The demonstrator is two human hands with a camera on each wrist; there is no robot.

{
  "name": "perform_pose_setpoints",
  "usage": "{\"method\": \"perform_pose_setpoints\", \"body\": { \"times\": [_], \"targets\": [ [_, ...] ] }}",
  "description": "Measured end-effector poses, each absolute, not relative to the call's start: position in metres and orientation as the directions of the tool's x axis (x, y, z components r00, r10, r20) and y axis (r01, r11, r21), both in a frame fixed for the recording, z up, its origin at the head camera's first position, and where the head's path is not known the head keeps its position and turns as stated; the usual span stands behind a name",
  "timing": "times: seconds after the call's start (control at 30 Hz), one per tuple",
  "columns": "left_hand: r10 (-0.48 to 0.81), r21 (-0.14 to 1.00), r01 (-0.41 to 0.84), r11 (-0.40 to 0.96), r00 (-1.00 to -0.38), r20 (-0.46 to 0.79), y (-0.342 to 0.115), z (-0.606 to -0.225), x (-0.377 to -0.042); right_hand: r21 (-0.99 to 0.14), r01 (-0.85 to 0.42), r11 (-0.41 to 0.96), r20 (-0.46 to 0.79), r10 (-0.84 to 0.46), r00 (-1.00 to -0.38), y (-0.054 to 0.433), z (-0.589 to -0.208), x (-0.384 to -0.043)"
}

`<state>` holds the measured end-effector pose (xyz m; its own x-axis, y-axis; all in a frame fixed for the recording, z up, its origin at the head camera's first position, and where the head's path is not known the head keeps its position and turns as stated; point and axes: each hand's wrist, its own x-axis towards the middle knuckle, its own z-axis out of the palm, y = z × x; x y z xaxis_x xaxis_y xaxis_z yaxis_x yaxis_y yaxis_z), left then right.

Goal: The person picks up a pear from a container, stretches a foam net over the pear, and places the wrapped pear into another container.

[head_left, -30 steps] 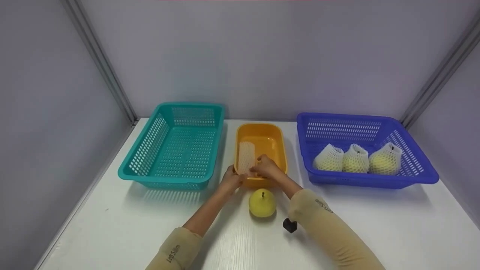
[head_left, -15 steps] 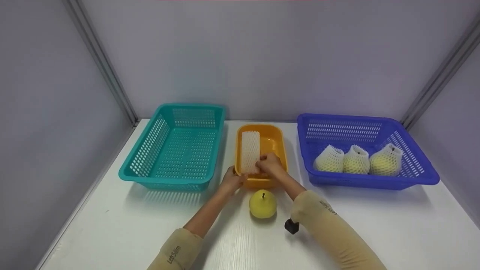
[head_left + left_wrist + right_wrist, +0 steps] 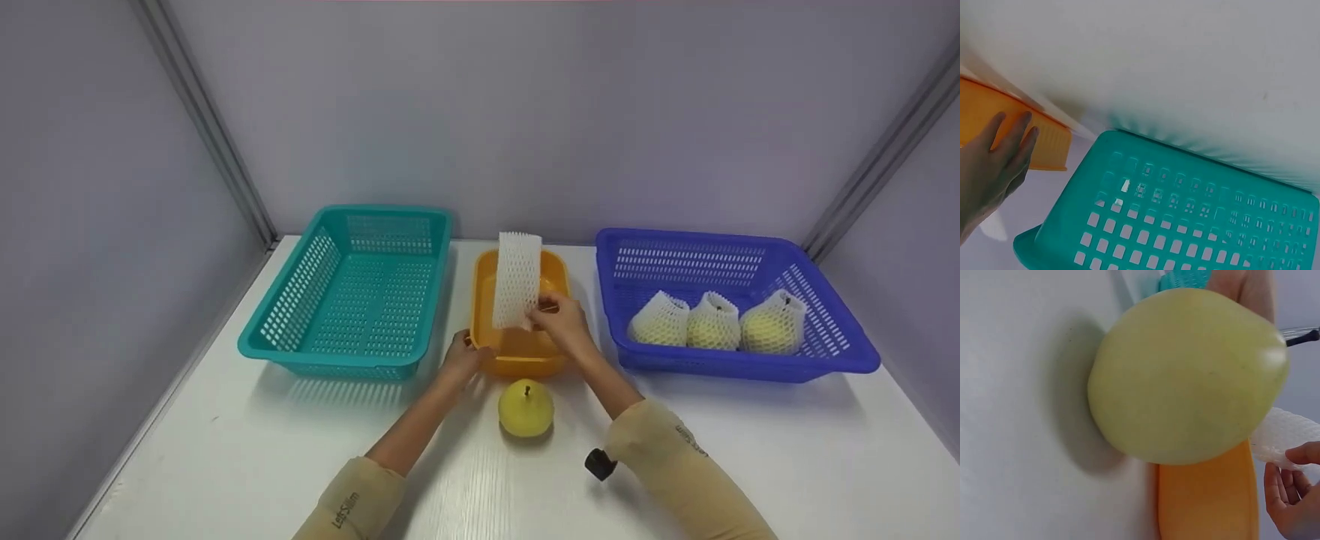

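A white foam fruit net (image 3: pixel 517 277), flat and held up, hangs over the orange bin (image 3: pixel 525 364); my right hand (image 3: pixel 564 322) pinches its lower right edge. In the right wrist view, thumb and fingertips of that right hand (image 3: pixel 1296 503) meet on the foam net (image 3: pixel 1283 430). My left hand (image 3: pixel 463 360) grips the bin's front left corner, thumb at the rim. Its fingers lie along the bin's outer wall in the left wrist view. A bare yellow pear (image 3: pixel 526 409) stands on the table just in front of the bin, stem up, untouched.
A teal basket (image 3: pixel 343 361) stands to the left of the bin. The purple basket (image 3: pixel 739 361) on the right holds 3 netted pears (image 3: pixel 712 322). Walls close off the table's back and sides. Beside my right sleeve is a small black object (image 3: pixel 600 464).
My right hand has lifted the foam net up from inside the bin, moving slightly right and away. The left hand and the bare pear have stayed in place.
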<state>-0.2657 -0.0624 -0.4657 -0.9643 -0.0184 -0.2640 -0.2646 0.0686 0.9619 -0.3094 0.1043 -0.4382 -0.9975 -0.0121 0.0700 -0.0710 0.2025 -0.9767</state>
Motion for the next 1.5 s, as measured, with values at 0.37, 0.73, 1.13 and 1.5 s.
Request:
{"method": "perform_pose_setpoints", "body": {
  "times": [0.37,0.73,1.13,1.5],
  "targets": [
    [0.01,0.978,-0.193,0.078,-0.981,-0.194,-0.07,-0.44,-0.242,-0.983,-0.149,0.108,0.151,0.005,-0.989,0.124,-0.417,-0.279],
    [0.28,0.999,-0.015,-0.037,-0.96,-0.005,-0.07,-0.417,-0.219,-0.949,-0.25,0.193,0.248,-0.031,-0.968,0.129,-0.396,-0.241],
    [0.418,0.917,-0.148,-0.37,-0.908,0.022,-0.068,-0.409,-0.214,-0.927,-0.333,0.172,0.313,-0.129,-0.941,0.132,-0.391,-0.218],
    [0.385,0.783,-0.213,-0.584,-0.922,0.037,-0.064,-0.408,-0.216,-0.878,-0.427,0.217,0.367,-0.271,-0.89,0.135,-0.399,-0.215]
  ]
}}
